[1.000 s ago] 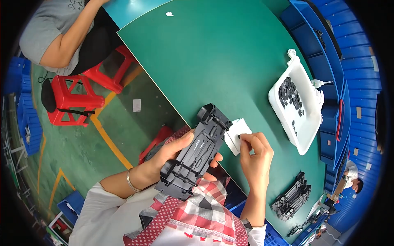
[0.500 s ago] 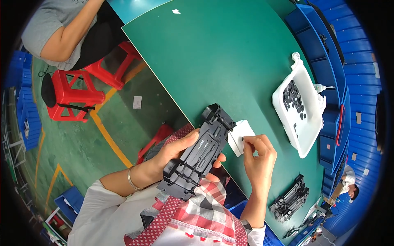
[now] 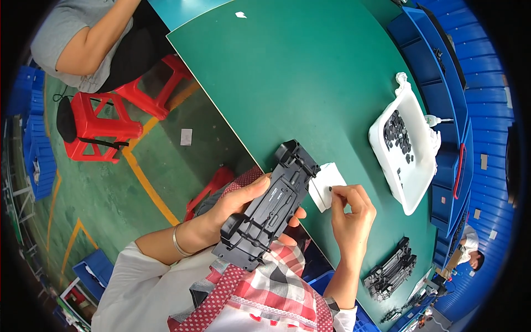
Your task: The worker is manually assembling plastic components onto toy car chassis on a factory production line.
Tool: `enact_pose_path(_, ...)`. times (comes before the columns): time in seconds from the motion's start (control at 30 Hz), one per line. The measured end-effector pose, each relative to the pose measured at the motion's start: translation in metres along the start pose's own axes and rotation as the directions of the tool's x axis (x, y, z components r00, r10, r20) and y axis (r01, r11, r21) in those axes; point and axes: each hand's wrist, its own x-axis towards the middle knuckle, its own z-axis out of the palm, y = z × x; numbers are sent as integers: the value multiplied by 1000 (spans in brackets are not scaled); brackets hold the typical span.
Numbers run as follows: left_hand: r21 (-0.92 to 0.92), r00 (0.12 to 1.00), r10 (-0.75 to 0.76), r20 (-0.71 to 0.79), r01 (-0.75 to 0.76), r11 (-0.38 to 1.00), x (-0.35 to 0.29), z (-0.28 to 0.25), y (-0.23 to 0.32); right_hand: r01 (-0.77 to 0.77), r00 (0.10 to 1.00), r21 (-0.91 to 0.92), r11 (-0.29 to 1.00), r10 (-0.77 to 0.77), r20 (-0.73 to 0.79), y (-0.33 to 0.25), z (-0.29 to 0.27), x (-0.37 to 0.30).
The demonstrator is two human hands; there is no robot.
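Observation:
My left hand (image 3: 243,202) is closed around a black plastic toy-vehicle chassis (image 3: 271,207), thumb over its near face and fingertips showing at the opposite edge. The chassis is tilted, its upper end over the table edge. To its right, my right hand (image 3: 353,213) pinches a small black piece (image 3: 331,188) between thumb and forefinger, above a white paper (image 3: 327,185) on the green table (image 3: 293,83). The piece and the chassis are apart. What exactly the small piece is cannot be made out.
A white tray (image 3: 408,202) of small black pieces stands at the right, before blue bins (image 3: 434,97). More black chassis parts (image 3: 390,269) lie at the lower right. Red stools (image 3: 102,124) and a seated person (image 3: 83,50) are at the left; another person (image 3: 470,246) is far right.
My right hand has shifted very slightly to the right with the small piece. The chassis stays in my left hand, and the whole view has moved a little.

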Motion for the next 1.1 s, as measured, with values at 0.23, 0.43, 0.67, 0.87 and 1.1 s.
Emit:
enact_pose_path(0.23, -14, 1000, 0, 14, 0, 1000, 1, -2, 0, 29, 997, 23, 999, -28, -68, 3, 5, -4)
enact_pose_path(0.43, -12, 1000, -2, 5, 2, 1000, 0, -1, 1, 55, 997, 33, 998, -53, -62, -1, -1, -4)
enact_pose_path(0.67, 42, 1000, -9, -13, 9, 999, -3, 2, 4, 15, 1000, 439, 898, -20, 7, -9, 5, 1)
enact_pose_path(0.87, 62, 999, -14, -35, 16, 998, -2, 7, 7, -96, 995, 638, 764, 59, 79, -8, 18, 1)
enact_pose_path(1.1, 65, 999, -10, -42, 13, 998, -3, 9, 7, 4, 998, 554, 833, -41, 55, -2, 18, 2)
